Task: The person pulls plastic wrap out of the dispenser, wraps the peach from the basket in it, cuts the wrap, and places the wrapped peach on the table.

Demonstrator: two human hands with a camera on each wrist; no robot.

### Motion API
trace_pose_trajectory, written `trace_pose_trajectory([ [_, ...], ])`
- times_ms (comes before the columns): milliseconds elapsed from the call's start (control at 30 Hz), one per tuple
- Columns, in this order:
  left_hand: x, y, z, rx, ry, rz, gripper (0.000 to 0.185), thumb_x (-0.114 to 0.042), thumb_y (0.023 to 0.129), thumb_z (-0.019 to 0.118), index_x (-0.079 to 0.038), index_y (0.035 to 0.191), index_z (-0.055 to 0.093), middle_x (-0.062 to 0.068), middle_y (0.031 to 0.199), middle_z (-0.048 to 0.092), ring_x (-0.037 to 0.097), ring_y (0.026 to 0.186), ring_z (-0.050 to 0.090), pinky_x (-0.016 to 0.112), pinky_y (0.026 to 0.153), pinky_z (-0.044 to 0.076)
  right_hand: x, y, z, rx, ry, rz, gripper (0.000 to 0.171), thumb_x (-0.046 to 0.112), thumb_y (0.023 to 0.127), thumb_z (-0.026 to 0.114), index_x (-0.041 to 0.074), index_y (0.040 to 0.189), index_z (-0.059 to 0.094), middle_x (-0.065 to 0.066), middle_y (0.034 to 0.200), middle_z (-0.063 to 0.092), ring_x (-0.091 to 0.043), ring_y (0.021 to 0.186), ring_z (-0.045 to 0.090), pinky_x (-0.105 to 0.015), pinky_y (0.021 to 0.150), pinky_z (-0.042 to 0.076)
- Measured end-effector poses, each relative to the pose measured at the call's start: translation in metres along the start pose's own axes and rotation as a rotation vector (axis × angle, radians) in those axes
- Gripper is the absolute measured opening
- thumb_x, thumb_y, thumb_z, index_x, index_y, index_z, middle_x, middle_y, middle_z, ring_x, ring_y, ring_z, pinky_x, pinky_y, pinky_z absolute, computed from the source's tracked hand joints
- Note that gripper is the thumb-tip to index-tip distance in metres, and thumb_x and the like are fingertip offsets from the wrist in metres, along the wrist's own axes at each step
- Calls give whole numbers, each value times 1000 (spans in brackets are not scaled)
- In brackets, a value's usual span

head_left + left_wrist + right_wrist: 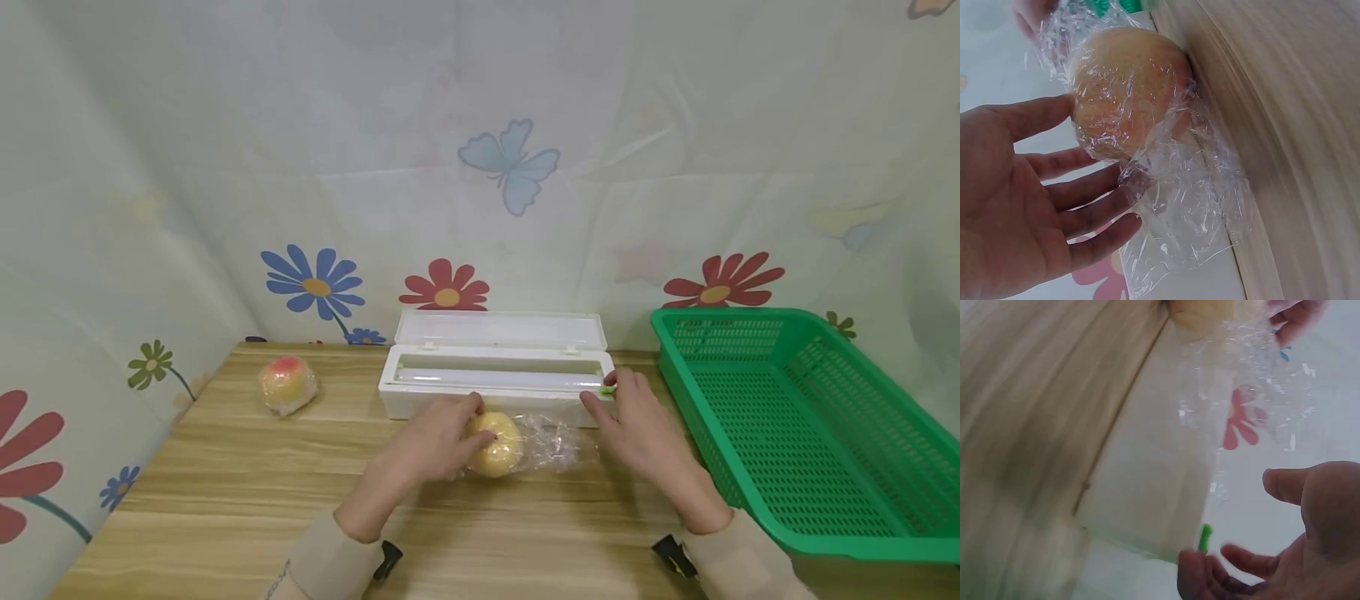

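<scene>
Right wrist view blurred; green slider (1205, 537) indistinct.

Your left hand (435, 442): fingers straight, spread, palm open. Your right hand (637, 421): fingers loosely extended, reaching forward. Both forearms sleeved, angled inward.

On the table (225, 467), the cling-film dispenser box (495, 375) sits at the back, with a wrapped fruit (495, 443) just before it, another wrapped fruit (287, 384) well left of it, and the basket (810, 433) to its right.
</scene>
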State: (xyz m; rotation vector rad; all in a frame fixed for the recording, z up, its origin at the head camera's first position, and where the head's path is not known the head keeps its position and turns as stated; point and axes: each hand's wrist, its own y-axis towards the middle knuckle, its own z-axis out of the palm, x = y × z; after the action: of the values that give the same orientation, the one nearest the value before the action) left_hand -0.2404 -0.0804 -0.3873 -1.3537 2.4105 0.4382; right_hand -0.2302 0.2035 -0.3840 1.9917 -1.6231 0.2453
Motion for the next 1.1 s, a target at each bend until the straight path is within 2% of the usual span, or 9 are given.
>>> trace_pose_trajectory([
  [100, -2, 1, 0, 8, 28, -7, 35, -35, 101, 67, -4, 116, 63, -3, 83, 59, 15, 74, 55, 30, 66, 48, -6, 4, 6, -9, -1, 39, 67, 37, 102, 65, -15, 136, 42, -35, 122, 46, -46, 107, 50, -58, 85, 46],
  [200, -4, 1, 0, 7, 40, -28, 40, -40, 101, 65, -4, 118, 64, -1, 87, 60, 16, 76, 55, 32, 69, 49, -12, 8, 11, 8, 24, 66, 74, 35, 100, 68, -18, 141, 38, -39, 127, 41, -50, 114, 46, -62, 92, 44],
  [367, -8, 2, 0, -3, 79, -47, 42, -42, 100, 66, -4, 118, 66, 3, 96, 62, 17, 82, 56, 36, 77, 51, -20, 10, 16, 59, 42, 66, 70, 31, 100, 69, -19, 139, 39, -43, 133, 40, -55, 116, 51, -66, 96, 44],
  [500, -9, 2, 0, -4, 89, -60, 41, -40, 98, 69, -4, 117, 66, 3, 95, 62, 17, 83, 57, 36, 78, 51, -25, 12, 17, 54, 45, 26, 66, 26, 99, 70, -20, 137, 41, -42, 130, 46, -54, 118, 52, -64, 98, 44],
  [633, -11, 1, -1, -12, 91, -70, 39, -39, 97, 72, -4, 115, 67, 3, 95, 63, 17, 82, 57, 35, 77, 51, -27, 12, 16, 63, 73, 25, 66, 26, 100, 69, -19, 139, 41, -41, 132, 49, -54, 121, 51, -65, 100, 43],
  [833, -17, 1, -3, -17, 101, -72, 41, -40, 98, 71, -4, 117, 68, 6, 103, 65, 21, 89, 62, 39, 82, 54, -27, 11, 15, 36, 79, 6, 56, 20, 103, 65, -20, 136, 45, -42, 130, 51, -55, 121, 52, -65, 100, 43],
  [967, -21, 2, -6, -16, 112, -65, 43, -40, 97, 71, -4, 120, 68, 7, 107, 65, 23, 95, 64, 40, 85, 54, -27, 10, 15, 17, 91, -1, 53, 15, 100, 67, -19, 134, 46, -41, 129, 52, -54, 121, 52, -65, 101, 42],
  [1100, -24, 4, -7, -4, 97, -44, 35, -35, 97, 73, -6, 116, 69, 5, 102, 65, 19, 88, 62, 38, 80, 53, -28, 9, 16, 0, 135, 25, 54, 15, 97, 72, -18, 134, 47, -39, 129, 53, -50, 114, 55, -62, 98, 44],
])
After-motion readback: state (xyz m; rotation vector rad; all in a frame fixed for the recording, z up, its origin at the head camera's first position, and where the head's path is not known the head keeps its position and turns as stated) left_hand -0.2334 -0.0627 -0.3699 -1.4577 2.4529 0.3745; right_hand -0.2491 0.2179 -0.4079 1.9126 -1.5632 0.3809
